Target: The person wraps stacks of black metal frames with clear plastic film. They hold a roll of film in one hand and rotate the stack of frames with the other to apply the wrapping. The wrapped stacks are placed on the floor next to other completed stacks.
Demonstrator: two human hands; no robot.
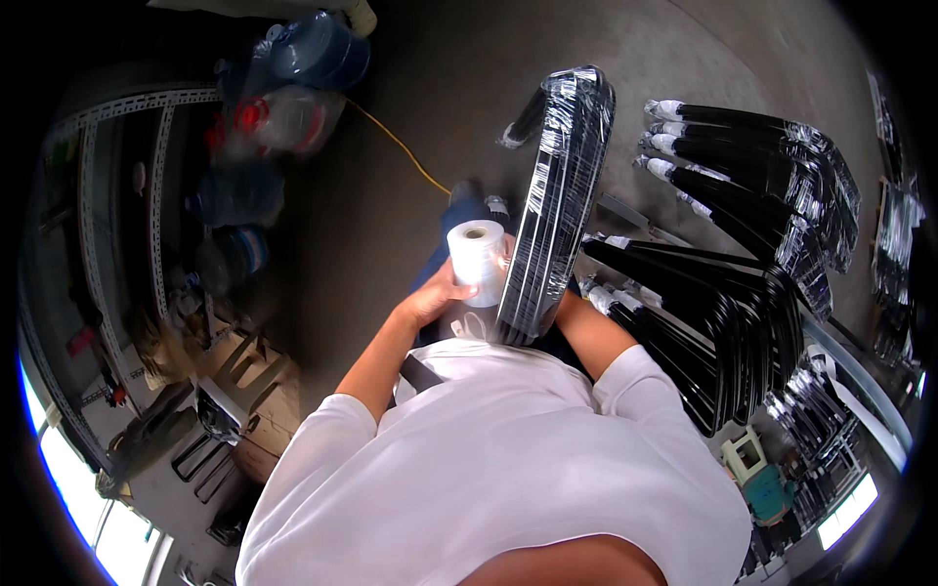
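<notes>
My left hand [430, 296] is closed around the left side of a white roll of clear stretch film [473, 269], its cardboard core facing up. Just right of the roll stands a tall bundle of bent black metal tubes [562, 195], wrapped in shiny film and hooked over at the top. My right forearm passes behind this bundle. Only some fingers of my right hand [507, 251] show between bundle and roll, against the roll's right side; the rest is hidden. The bundle's lower end is close to my waist.
Several wrapped bundles of black tubes [762, 186] lie at the right, with more bent tubes [723, 322] nearer me. Large water bottles [322, 54] and a metal shelf rack [156, 195] line the left. A yellow cable [401, 146] crosses the floor. A teal-and-cream machine [760, 483] is at lower right.
</notes>
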